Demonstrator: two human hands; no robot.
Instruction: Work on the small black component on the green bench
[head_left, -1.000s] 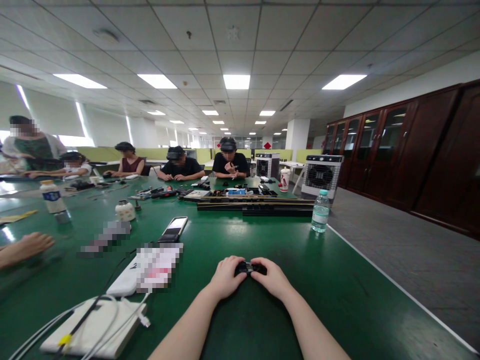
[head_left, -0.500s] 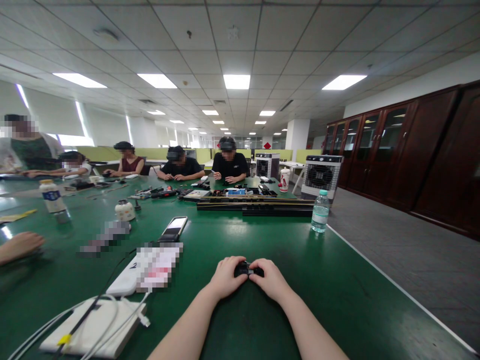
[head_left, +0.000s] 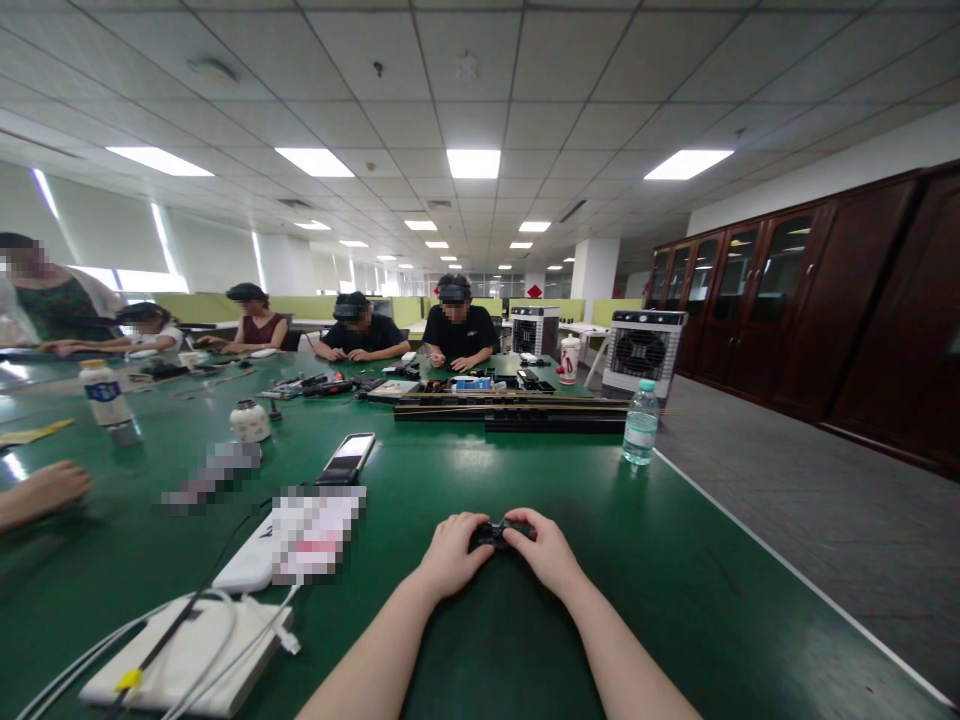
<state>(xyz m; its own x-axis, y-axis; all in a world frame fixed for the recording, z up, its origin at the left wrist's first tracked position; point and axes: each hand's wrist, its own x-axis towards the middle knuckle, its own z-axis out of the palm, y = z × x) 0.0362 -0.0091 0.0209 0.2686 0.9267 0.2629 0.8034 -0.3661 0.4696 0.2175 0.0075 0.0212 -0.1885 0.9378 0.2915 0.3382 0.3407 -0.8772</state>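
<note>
The fingers of the left hand (head_left: 452,553) are curling around the left end of a small black object (head_left: 491,536), the thumb pressing in along its near side. The fingers of the right hand (head_left: 544,550) are closing on its right end, index and thumb pinching there. The object is sitting between the two sets of fingertips, at or just over the green table (head_left: 480,470); I can't tell whether it is touching the surface, and the fingers are hiding both its ends.

Farther out, to the left, a phone with a lit screen (head_left: 349,457) is lying beyond a white power bank (head_left: 251,552), and a white box (head_left: 187,655) is resting nearer, with cables running over it. A clear bottle with a teal cap (head_left: 640,425) is standing upright to the right, near the end of some long black bars (head_left: 555,415). Across the table, a person in a black T-shirt (head_left: 460,330) is leaning over the tabletop, while another person's hand (head_left: 56,487) is resting at the far left.
</note>
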